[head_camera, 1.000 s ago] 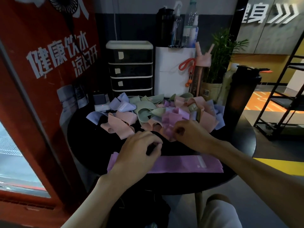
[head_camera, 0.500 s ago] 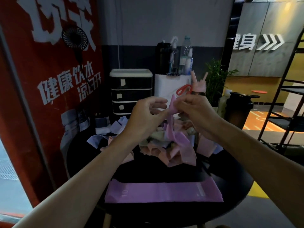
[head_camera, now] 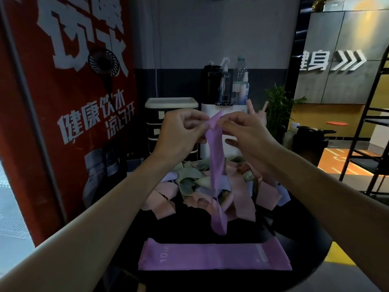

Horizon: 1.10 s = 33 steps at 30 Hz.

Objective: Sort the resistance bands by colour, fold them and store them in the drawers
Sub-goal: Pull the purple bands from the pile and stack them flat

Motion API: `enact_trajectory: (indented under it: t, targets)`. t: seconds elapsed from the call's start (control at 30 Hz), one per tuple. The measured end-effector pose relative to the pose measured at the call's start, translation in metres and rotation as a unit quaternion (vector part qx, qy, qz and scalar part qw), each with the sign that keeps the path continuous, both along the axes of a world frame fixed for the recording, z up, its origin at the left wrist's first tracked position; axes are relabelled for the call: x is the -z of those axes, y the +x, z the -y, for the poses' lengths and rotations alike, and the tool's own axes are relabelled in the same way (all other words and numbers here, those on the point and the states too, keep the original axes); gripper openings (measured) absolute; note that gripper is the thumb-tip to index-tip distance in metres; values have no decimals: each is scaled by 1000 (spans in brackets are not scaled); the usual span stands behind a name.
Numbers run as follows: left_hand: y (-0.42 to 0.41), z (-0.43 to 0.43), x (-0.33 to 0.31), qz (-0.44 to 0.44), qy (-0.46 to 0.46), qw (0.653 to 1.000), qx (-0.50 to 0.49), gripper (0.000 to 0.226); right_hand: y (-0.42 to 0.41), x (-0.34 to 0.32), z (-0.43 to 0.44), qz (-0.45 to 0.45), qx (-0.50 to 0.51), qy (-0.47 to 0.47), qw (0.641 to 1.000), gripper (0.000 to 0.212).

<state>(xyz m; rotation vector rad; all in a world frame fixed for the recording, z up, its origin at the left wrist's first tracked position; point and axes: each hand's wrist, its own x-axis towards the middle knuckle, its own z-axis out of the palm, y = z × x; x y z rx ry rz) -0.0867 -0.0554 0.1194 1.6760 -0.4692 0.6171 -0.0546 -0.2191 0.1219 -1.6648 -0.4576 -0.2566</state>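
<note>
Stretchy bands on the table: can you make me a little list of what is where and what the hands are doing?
Left hand: pinches the top of the hanging purple band
Right hand: pinches the same top, beside the left hand
Hanging purple band: dangles in front of the pile
Flat purple band: spread flat on the round black table, near its front edge
Pile: jumbled pink, green and pale blue bands
Drawers: behind the pile, partly hidden by the hands
</note>
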Motion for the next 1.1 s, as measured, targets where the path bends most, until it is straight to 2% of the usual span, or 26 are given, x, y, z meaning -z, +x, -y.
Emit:
enact_trajectory:
  t: [0.07,0.13,0.3,0.43,0.57,0.63,0.8,0.9,0.93,1.03,1.1]
  targets:
    - [2,-4,-3,7,11,1000,-18,9,1,-1,0,-12,15,26,999,5]
    - [2,-7,-6,12,22,999,-31,11,-1,-3,-1,-17,24,40,999,12]
    - [0,-11,-10,-15,-14,1000,-19,11,-9,-5,-3,6,14,26,1000,12]
    - [-2,-11,-10,-36,-20,999,-19,17,-10,-5,-5,-10,-8,31,999,7]
    - [-5,-7,-14,-49,-22,999,0,15,-9,-6,-8,-14,-23,39,999,17]
    - [-6,-8,-15,-32,-6,999,-12,5,-9,-6,-8,-6,-28,41,999,20]
    - [-4,-7,-19,15,45,998,-41,11,-9,-4,-6,-10,-36,54,998,7]
    - [-2,-6,-23,31,62,996,-47,15,-7,-1,-5,-22,-68,51,996,27]
    - [-1,-6,-24,32,64,996,-50,14,-8,0,-6,-15,-68,41,997,27]
    - [0,-5,-27,28,64,996,-50,8,-10,1,-7,27,-44,32,998,13]
    - [-2,-4,-28,13,77,996,-39,11,-11,1,-8,40,-30,36,998,16]
